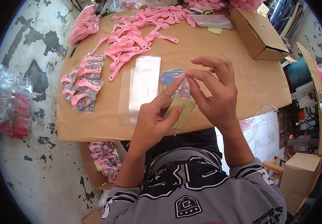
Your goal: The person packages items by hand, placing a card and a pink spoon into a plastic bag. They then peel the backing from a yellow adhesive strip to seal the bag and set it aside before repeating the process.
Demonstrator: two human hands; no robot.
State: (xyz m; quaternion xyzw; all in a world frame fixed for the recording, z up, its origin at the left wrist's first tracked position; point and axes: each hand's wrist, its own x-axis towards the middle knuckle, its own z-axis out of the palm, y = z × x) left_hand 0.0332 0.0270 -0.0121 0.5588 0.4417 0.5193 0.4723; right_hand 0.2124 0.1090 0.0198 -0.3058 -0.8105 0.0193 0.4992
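Note:
My left hand (157, 119) holds a small clear bag with a yellow-green card (182, 108) inside, thumb over the card. My right hand (215, 87) pinches at the bag's top edge with thumb and index finger, its other fingers raised. Just behind the bag lie blue printed cards (168, 77), partly hidden by my fingers. To their left is a stack of clear plastic bags (146, 82) on the brown table (105, 123). Packed pink spoons with blue cards (88, 84) lie at the table's left side. Loose pink spoons (131, 41) are piled farther back.
An open cardboard box (260, 35) stands at the back right. Near it lies a pack of clear bags (212, 21). A bag of pink spoons (84, 26) sits at the back left. Below the table's front left edge, a box holds packed spoons (105, 160).

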